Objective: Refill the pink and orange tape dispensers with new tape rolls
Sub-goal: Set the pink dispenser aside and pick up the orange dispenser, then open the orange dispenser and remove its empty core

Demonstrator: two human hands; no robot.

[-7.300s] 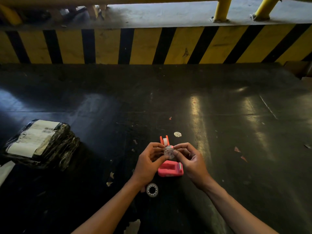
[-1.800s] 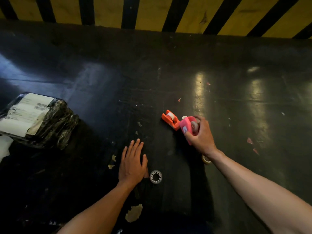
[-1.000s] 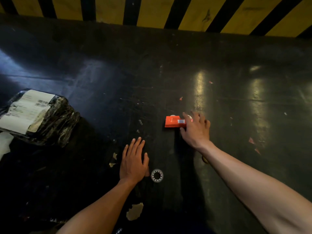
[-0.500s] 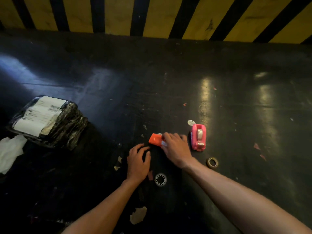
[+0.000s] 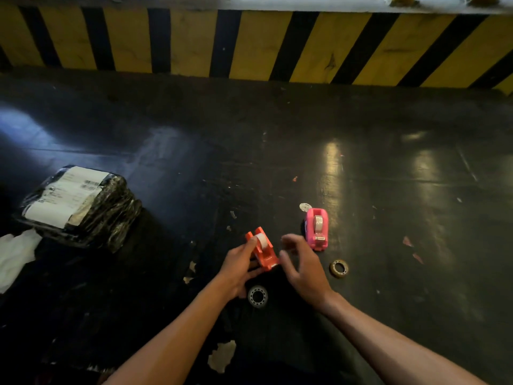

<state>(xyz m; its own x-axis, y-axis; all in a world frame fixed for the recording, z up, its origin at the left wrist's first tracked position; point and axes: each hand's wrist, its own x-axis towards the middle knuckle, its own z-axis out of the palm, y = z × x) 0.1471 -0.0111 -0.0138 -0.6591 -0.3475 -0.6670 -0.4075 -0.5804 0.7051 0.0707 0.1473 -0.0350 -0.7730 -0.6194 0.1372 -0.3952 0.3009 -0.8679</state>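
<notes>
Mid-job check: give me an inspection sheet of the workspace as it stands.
Surface: dark scuffed floor, glossy, paint flakes.
Job's things: orange tape dispenser with white roll, held; pink tape dispenser standing, roll fitted; clear tape roll and brownish tape roll lying flat.
Clutter: black wrapped parcel, white wrapping.
Grippers: left hand grips orange dispenser; right hand open beside it.
Cables: nothing seen.
Surroundings: yellow-black striped barrier.

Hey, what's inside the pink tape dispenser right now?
A roll of pale tape sits upright in the pink tape dispenser, with a metal cutter at its near end. The roll's core and lower half are covered by the pink walls.
</notes>
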